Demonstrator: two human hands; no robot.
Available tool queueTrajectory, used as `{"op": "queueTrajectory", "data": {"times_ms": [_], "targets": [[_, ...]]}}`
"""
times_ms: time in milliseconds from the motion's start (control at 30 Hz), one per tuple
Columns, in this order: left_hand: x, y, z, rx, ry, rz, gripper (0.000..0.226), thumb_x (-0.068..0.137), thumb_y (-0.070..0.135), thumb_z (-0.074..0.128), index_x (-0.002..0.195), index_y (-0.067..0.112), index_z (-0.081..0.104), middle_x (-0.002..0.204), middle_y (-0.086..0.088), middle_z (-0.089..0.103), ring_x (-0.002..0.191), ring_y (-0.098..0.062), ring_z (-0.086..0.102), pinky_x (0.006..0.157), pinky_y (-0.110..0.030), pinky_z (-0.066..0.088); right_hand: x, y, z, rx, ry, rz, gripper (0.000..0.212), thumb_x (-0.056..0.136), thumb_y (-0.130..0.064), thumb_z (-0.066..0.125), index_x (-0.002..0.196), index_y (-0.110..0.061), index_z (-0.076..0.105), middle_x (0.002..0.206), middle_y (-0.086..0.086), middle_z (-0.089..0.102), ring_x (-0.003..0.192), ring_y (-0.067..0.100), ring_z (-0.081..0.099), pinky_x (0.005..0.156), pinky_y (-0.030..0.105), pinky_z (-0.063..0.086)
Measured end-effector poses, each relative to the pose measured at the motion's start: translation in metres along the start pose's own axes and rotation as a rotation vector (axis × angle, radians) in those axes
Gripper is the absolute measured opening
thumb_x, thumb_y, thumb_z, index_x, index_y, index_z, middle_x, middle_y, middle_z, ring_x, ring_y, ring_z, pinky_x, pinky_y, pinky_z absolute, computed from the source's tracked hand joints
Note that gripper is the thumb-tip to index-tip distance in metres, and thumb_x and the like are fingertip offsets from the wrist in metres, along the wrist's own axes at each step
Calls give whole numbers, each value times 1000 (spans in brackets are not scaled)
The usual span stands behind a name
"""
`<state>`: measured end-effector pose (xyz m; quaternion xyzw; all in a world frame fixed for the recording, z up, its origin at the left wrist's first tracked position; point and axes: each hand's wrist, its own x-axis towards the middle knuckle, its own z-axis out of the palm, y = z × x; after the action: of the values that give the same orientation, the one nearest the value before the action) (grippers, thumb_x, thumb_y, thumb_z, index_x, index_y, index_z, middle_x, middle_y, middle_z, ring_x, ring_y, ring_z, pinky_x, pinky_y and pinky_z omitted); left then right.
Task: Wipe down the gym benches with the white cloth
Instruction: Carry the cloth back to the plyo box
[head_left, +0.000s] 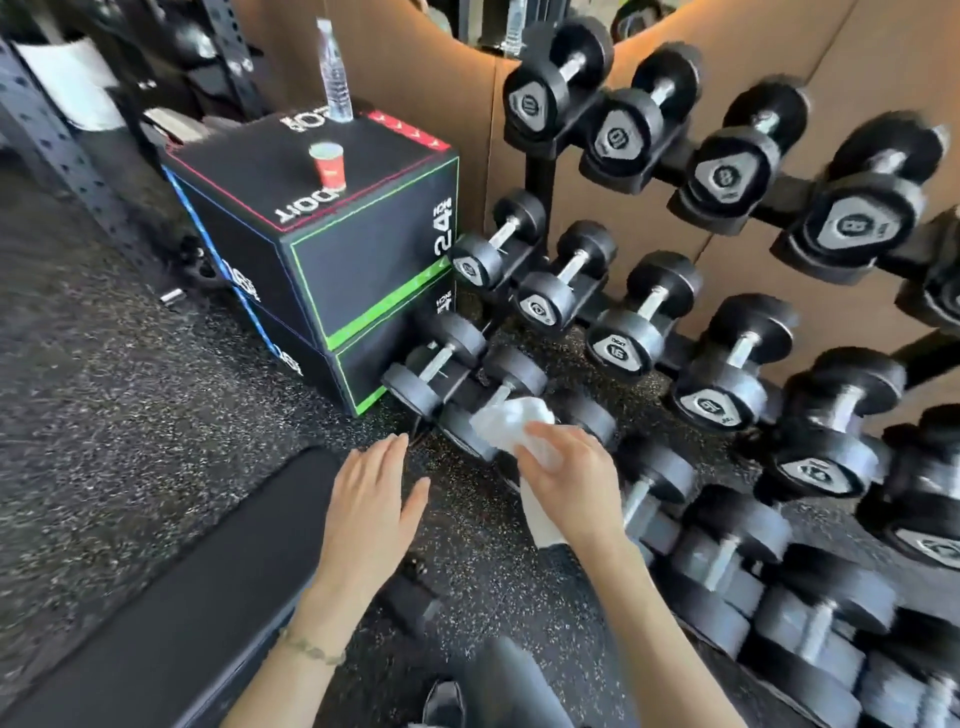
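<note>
A black padded gym bench (171, 587) runs from the lower left toward the middle of the view. My left hand (371, 504) hovers flat and open over its far end, fingers straight. My right hand (571, 478) grips a crumpled white cloth (511, 423), held in the air to the right of the bench, in front of the lowest dumbbells. Part of the cloth hangs below my palm.
A dumbbell rack (727, 291) fills the right side, close to my right hand. Stacked black plyo boxes (322, 260) stand ahead, carrying a red cup (328, 163) and a water bottle (335, 78). Speckled rubber floor (104, 389) lies to the left. A shoe (444, 701) shows at the bottom.
</note>
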<state>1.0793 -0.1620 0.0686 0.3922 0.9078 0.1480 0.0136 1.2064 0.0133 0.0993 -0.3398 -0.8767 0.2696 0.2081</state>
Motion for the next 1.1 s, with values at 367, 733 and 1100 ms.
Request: {"op": "queueTrajectory", "data": {"times_ms": [367,733,1100], "targets": [[119,-38,17,7,94,-262,52,97,41,39,131,3,49,131,-11,56,119,-26,53,107,-42,33,177,-3,76,87,-90,-249,22,80,-22,71,101,-15,73,89,8,71,77,29,66,65,35,54],[238,-54,21,-16,189,-484,57,91,44,32,129,4,50,128,-11,56,115,-28,53,105,-45,37,337,-31,125,33,-164,-598,20,80,-19,58,62,-16,51,59,-6,50,60,18,52,53,31,45],[325,-141,10,36,204,-543,52,91,38,41,129,3,49,126,-12,57,113,-29,55,103,-47,40,421,-76,208,52,-240,-641,23,82,-27,48,61,-18,42,60,-6,40,59,22,46,52,33,40]]}}
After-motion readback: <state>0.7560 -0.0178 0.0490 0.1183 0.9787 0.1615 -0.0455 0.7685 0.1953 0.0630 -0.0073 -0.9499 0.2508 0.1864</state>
